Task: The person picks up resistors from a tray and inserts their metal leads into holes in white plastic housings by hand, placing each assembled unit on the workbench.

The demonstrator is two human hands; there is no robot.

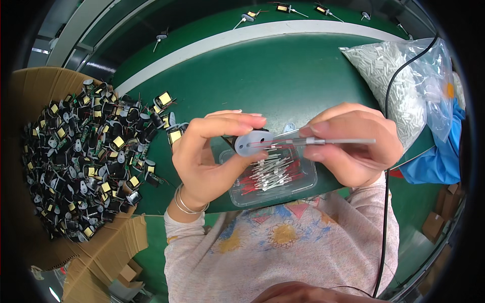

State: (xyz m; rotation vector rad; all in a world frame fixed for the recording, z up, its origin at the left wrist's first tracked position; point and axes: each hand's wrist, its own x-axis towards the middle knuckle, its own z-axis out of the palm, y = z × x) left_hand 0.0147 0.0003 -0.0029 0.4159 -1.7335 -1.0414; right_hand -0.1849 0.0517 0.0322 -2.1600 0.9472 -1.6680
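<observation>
Between the thumb and fingers of my left hand point(199, 156) is a small device with a grey oval cap point(246, 144); dark holes show in the cap, and the rest is mostly hidden by my fingers. My right hand point(356, 139) pinches a slim rod-shaped tool point(348, 141) with a metal collar. Its thin tip reaches left to the cap, and a fine red wire runs along there; whether the tip is inside a hole I cannot tell. Below both hands sits a clear plastic box point(273, 198) with white-sleeved red wires point(273, 174) in it.
A cardboard box point(43, 76) at left is heaped with black devices point(86, 161) with grey caps and yellow patches. At right lies a clear bag of short white tubes point(391, 70), beside blue cloth point(437, 164). A black cable point(388, 202) hangs down. Several finished-looking devices point(247, 17) line the far ledge.
</observation>
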